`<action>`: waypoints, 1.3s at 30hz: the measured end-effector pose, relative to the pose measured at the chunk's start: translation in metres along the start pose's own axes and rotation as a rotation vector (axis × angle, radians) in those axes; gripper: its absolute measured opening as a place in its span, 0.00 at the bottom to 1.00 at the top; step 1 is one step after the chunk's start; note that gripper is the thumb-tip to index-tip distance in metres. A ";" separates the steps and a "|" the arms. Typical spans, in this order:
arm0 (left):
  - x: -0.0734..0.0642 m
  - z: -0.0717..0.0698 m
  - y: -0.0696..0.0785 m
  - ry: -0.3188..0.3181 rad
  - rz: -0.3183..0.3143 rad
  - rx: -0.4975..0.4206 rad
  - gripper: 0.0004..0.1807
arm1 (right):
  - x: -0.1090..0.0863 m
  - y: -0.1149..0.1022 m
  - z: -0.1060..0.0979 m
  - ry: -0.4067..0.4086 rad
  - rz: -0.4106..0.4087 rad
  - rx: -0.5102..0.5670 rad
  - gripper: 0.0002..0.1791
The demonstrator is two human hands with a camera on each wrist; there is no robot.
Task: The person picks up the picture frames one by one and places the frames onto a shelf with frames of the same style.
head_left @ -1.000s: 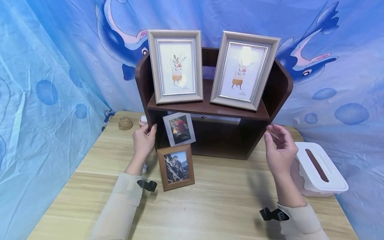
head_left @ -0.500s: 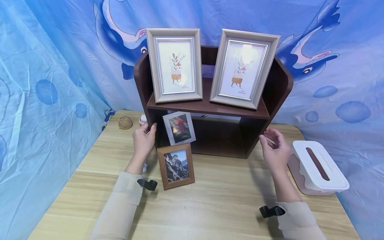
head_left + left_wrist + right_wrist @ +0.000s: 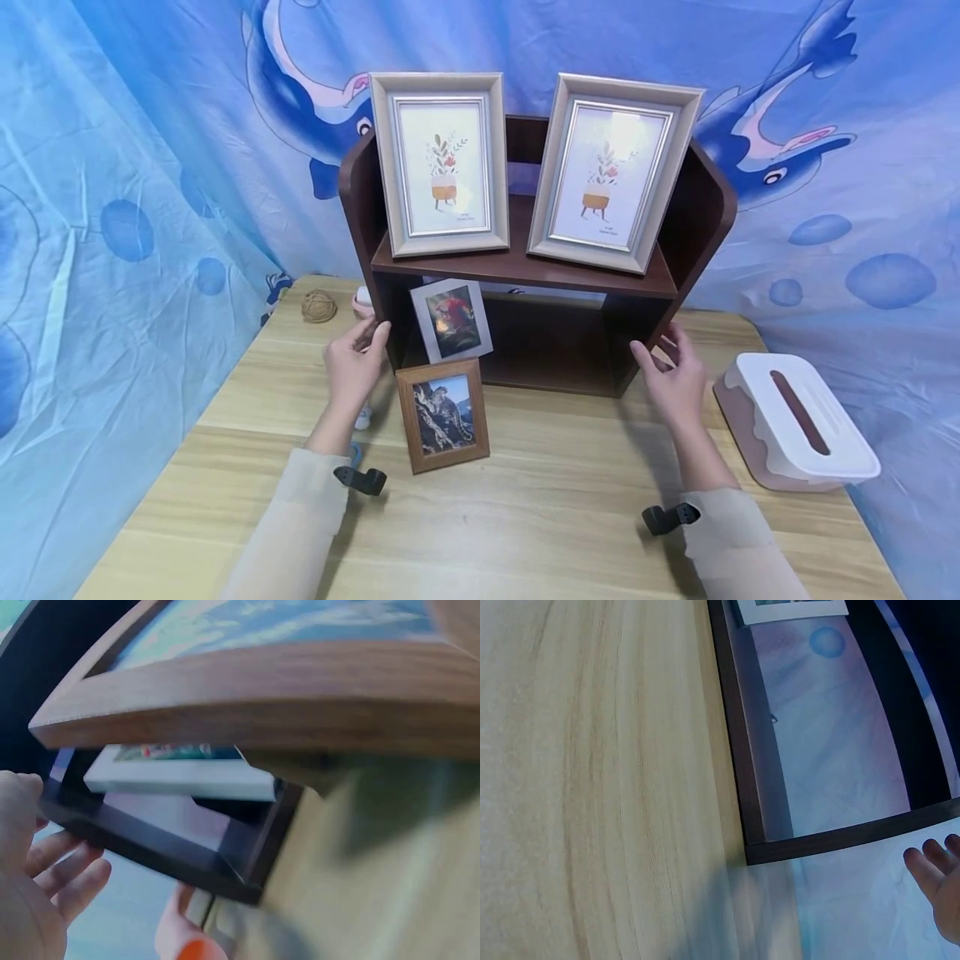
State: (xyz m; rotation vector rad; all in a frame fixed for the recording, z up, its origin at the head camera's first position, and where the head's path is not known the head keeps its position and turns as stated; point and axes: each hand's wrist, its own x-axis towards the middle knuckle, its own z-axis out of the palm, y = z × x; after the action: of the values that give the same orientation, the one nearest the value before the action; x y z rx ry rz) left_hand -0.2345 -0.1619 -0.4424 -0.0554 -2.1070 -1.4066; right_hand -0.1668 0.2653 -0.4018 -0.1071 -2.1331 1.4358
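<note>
A dark brown two-tier shelf stands on the table. My left hand is at its left side panel, thumb by the front edge and fingers along the outside; in the left wrist view the fingers are loosely bent, with a fingertip at the panel. My right hand is at the right panel; the right wrist view shows its fingertips just off the outside. Two beige picture frames lean on the upper tier. Below at left, a white-framed parrot picture stands in the lower tier. A brown wooden frame stands before it.
A white-lidded tissue box stands at the table's right side. A twine ball and a pink-and-white item lie at the back left. Behind the wooden table hangs a blue dolphin-print cloth.
My right hand has moved left, onto the shelf's right side panel, from a spot just beside it. My left hand has shifted slightly down and left. The shelf and frames stay put.
</note>
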 end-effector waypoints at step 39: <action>-0.062 -0.036 -0.015 -0.586 -0.216 -0.098 0.25 | 0.021 0.050 0.013 0.083 -0.245 -0.143 0.05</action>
State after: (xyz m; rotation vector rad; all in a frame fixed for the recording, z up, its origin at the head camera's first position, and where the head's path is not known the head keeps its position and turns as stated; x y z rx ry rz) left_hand -0.1721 -0.1817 -0.4762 -0.3229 -2.5698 -1.7841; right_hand -0.2032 0.2831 -0.4405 0.0405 -2.0973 1.1205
